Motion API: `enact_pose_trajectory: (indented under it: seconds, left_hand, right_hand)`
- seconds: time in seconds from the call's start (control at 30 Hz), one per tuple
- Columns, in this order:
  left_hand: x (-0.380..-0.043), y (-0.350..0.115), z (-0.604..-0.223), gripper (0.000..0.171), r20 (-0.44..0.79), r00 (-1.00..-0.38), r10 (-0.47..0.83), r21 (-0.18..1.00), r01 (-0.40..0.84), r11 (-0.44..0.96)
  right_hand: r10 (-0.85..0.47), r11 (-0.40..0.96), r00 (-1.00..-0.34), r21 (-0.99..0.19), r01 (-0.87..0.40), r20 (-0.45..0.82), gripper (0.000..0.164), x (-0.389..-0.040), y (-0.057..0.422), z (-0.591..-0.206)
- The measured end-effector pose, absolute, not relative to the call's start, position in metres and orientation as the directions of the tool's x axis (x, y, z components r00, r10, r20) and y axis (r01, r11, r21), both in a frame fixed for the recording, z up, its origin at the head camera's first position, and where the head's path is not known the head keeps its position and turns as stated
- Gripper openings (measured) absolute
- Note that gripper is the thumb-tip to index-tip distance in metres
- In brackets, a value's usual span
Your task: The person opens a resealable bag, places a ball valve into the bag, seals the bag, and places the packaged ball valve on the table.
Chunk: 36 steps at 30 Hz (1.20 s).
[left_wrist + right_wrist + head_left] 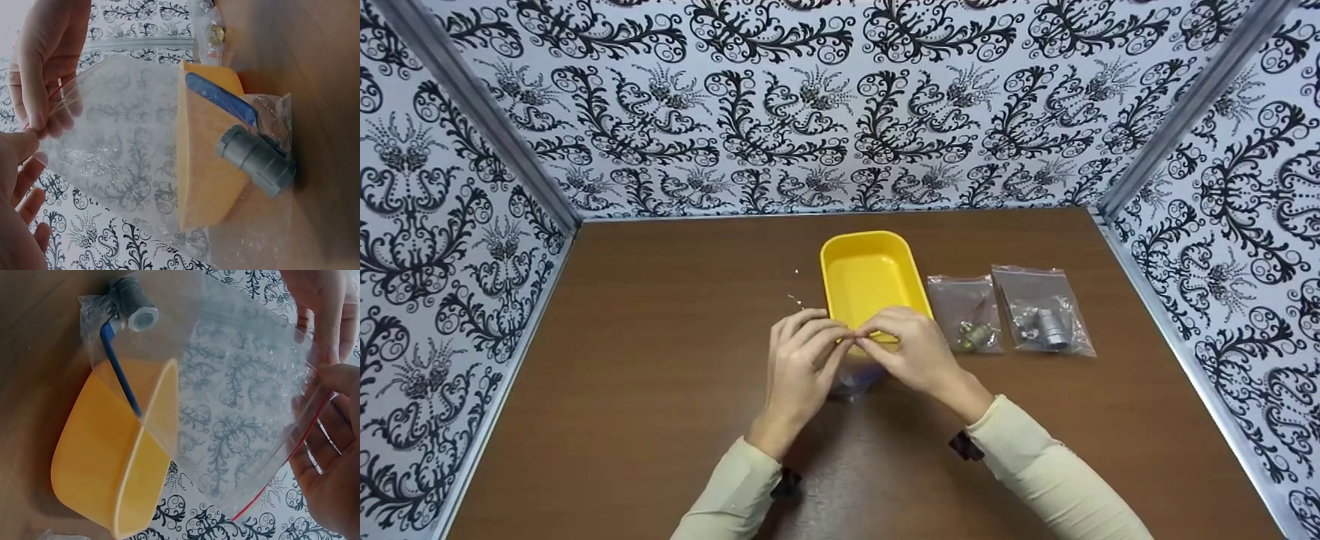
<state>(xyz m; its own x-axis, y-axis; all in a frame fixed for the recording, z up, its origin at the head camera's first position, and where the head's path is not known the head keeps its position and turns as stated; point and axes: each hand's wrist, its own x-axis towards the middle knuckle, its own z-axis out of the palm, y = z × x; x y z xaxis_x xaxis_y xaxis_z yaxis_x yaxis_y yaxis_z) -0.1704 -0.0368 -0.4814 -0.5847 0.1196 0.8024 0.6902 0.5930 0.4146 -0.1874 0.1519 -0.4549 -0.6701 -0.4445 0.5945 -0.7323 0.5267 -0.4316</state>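
Note:
A clear zip bag point(112, 146) with a red strip along its mouth hangs upright in front of the yellow tub point(874, 277). Inside, near its bottom, lies a grey ball valve point(256, 160) with a blue lever handle point(121, 374). My left hand point(802, 364) pinches the bag's top edge between thumb and fingers. Close beside it, my right hand point(915, 349) pinches the same edge, the fingertips of both hands nearly meeting. From the head view the hands hide most of the bag, and only its lower part shows beneath them.
Right of the tub lie two more zip bags on the brown table point(660, 360). One bag point(966, 315) holds a small brass-coloured fitting; the other bag point(1044, 311) holds a grey cylindrical part. Patterned panels point(810, 112) enclose the table's back and sides.

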Motion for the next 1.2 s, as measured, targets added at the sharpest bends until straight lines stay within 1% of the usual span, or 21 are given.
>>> enact_pose_trajectory:
  seconds: [0.13, 0.2, 0.23, 0.4, 0.53, 0.67, 0.87, 1.1, 1.2]
  left_hand:
    - [-0.1700, -0.0358, -0.4803, 0.006, 0.840, -0.526, 0.130, 0.340, 0.698, 0.630]
    - [-0.1698, -0.0354, -0.4806, 0.006, 0.846, -0.518, 0.127, 0.329, 0.694, 0.641]
    - [-0.1701, -0.0354, -0.4811, 0.006, 0.847, -0.518, 0.123, 0.329, 0.691, 0.643]
    - [-0.1721, -0.0358, -0.4829, 0.004, 0.831, -0.547, 0.103, 0.367, 0.678, 0.637]
    - [-0.1735, -0.0367, -0.4847, 0.005, 0.816, -0.571, 0.091, 0.399, 0.670, 0.625]
    - [-0.1748, -0.0381, -0.4870, 0.005, 0.804, -0.586, 0.099, 0.412, 0.671, 0.616]
    - [-0.1763, -0.0394, -0.4870, 0.013, 0.807, -0.581, 0.108, 0.406, 0.678, 0.612]
    - [-0.1757, -0.0380, -0.4839, 0.007, 0.820, -0.561, 0.115, 0.396, 0.700, 0.595]
    - [-0.1754, -0.0376, -0.4830, 0.006, 0.818, -0.564, 0.110, 0.405, 0.702, 0.586]
  right_hand:
    - [-0.444, 0.542, -0.567, -0.296, -0.787, 0.694, 0.006, -0.1875, 0.1513, -0.4608]
    - [-0.438, 0.540, -0.537, -0.267, -0.798, 0.721, 0.006, -0.1879, 0.1509, -0.4631]
    - [-0.433, 0.534, -0.535, -0.272, -0.801, 0.725, 0.006, -0.1883, 0.1507, -0.4637]
    - [-0.431, 0.525, -0.573, -0.323, -0.787, 0.697, 0.010, -0.1894, 0.1499, -0.4629]
    - [-0.422, 0.543, -0.609, -0.350, -0.763, 0.672, 0.013, -0.1900, 0.1516, -0.4623]
    - [-0.406, 0.543, -0.637, -0.389, -0.745, 0.655, 0.010, -0.1910, 0.1526, -0.4631]
    - [-0.400, 0.532, -0.668, -0.435, -0.726, 0.627, 0.006, -0.1911, 0.1529, -0.4639]
    - [-0.404, 0.539, -0.676, -0.437, -0.720, 0.616, 0.006, -0.1915, 0.1525, -0.4632]
    - [-0.422, 0.526, -0.679, -0.447, -0.723, 0.601, 0.007, -0.1911, 0.1524, -0.4611]
